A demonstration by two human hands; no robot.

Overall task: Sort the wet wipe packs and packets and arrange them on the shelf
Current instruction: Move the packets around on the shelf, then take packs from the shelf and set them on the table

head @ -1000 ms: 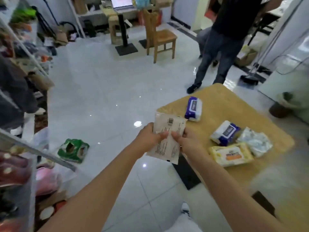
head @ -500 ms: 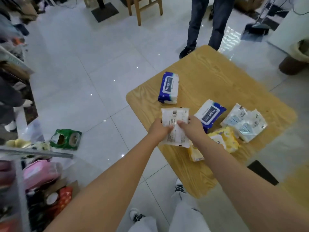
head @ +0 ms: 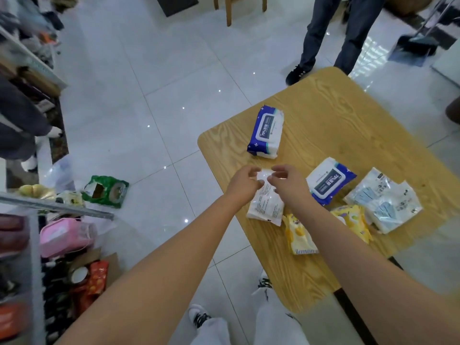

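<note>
Two bare forearms are stretched forward over a wooden table (head: 336, 115), seen from above. Nearest, yellow packaging (head: 300, 235) shows on both sides of the right forearm; whether it is one pack or two cannot be told. Just beyond it, a white packet (head: 266, 207) lies flat on the table, under and between the wrists. The left hand (head: 245, 185) and right hand (head: 286, 183) are held close together at its far edge with fingers and thumbs curled. Whether the edge is pinched or only touched cannot be told.

Just right of the right hand lies a blue pack (head: 328, 180), and further right a heap of clear packets (head: 385, 200). Beyond the hands a second blue pack (head: 267, 131) lies apart from the rest.

Well to the left of the left hand, a metal shelf (head: 57, 211) is partly seen, with a pink pack (head: 64, 235) below its edge. A green pack (head: 105, 190) lies on the floor beside it. Furthest away, another person's legs (head: 336, 33) stand past the table.

The task is judged to be at an early stage: everything on the table is mixed and ungrouped, and all of it is yet to be shelved.
</note>
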